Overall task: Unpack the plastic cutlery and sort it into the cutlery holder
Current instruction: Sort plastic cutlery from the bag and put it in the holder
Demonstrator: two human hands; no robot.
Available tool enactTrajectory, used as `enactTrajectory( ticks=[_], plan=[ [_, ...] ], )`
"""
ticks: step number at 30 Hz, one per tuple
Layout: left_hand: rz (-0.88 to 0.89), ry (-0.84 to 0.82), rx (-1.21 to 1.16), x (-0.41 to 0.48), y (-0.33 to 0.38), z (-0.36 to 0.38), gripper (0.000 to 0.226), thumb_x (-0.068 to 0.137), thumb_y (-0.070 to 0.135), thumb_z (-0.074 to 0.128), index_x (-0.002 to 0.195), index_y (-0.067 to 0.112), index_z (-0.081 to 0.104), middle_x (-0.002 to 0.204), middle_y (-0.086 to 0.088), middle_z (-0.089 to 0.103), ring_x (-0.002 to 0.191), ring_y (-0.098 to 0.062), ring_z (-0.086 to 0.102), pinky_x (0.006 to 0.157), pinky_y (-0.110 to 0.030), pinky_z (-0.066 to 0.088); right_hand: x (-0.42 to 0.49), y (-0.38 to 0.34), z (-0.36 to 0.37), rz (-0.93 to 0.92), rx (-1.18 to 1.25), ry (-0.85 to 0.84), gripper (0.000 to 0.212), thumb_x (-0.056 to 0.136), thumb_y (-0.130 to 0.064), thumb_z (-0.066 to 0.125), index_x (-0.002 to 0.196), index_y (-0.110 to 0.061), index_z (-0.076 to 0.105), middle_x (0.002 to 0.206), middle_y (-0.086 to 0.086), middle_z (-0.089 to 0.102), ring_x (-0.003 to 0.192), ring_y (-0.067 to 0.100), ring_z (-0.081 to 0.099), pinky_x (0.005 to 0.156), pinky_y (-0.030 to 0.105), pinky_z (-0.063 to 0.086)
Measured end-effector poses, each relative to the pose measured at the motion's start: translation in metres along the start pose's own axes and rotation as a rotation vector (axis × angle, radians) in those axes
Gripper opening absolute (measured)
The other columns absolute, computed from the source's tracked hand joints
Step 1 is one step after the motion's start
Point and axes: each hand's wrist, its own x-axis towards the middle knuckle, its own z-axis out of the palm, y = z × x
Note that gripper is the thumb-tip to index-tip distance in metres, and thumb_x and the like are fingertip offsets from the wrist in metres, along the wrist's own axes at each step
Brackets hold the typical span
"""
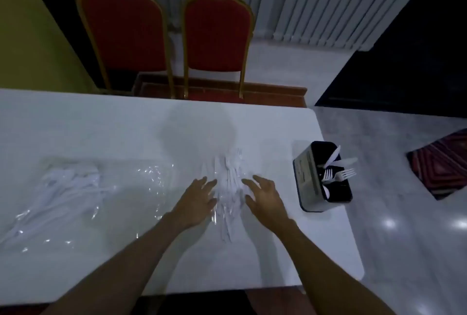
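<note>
Left hand (198,199) and right hand (265,197), grips wide, flank one cutlery pile (230,188); two forks (346,174) in holder (308,178).

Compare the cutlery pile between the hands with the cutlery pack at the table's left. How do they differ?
The pile lies between the left hand and right hand; the pack lies apart, untouched. The pile is narrow, pointing away from the person; the pack is wider and lies slanted. Both are white plastic cutlery on the white table.
</note>
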Motion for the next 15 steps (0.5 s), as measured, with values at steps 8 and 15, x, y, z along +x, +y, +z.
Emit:
enactTrajectory(
  ticks=[8, 15],
  plan=[
    [-0.087, -0.052, 0.315, 0.026, -0.015, 0.072, 0.090, 0.081, 0.073, 0.023, 0.144, 0.028, -0.023, 0.147, -0.001, -0.036, 0.137, -0.024, -0.031, 0.116, -0.052, -0.005, 0.017, 0.018, 0.059, -0.133, -0.081, -0.179, 0.060, 0.100, -0.039, 0.038, 0.153, -0.027, 0.012, 0.162, 0.011, -0.003, 0.146, 0.040, -0.011, 0.116, 0.046, -0.006],
    [-0.077, 0.010, 0.092, 0.050, -0.021, 0.054, 0.085, 0.095, 0.036, 0.048, 0.148, 0.015, -0.014, 0.154, -0.003, -0.026, 0.144, -0.023, -0.022, 0.118, -0.039, -0.003, 0.032, 0.033, 0.058, -0.204, -0.024, -0.151, 0.057, 0.102, -0.035, 0.034, 0.154, -0.020, 0.013, 0.161, 0.012, 0.001, 0.148, 0.029, -0.009, 0.120, 0.039, -0.002]
  ],
)
